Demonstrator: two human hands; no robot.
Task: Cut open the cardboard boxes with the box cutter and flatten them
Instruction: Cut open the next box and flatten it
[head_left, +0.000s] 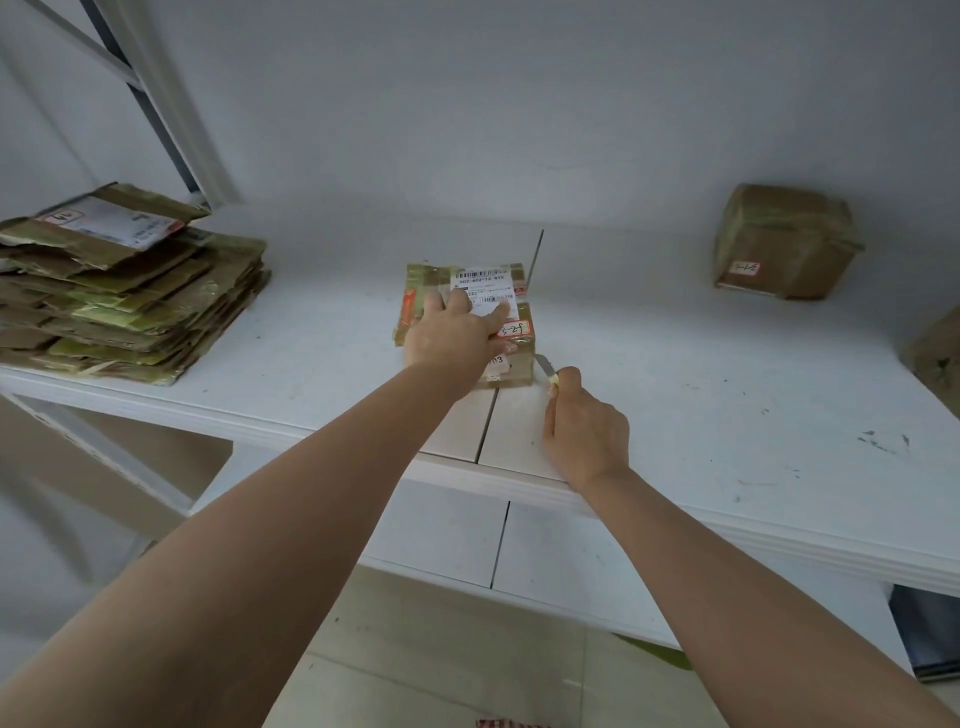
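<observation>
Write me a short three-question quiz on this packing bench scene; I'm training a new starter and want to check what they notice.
1. True or false: the left hand rests on top of the box with the shipping label.
2. Which hand holds the box cutter? A) left B) right C) neither
3. Fill in: the stack of flattened boxes lies at the table's ____ end, from the person's view.

Key: 1 true; 2 B; 3 left.
</observation>
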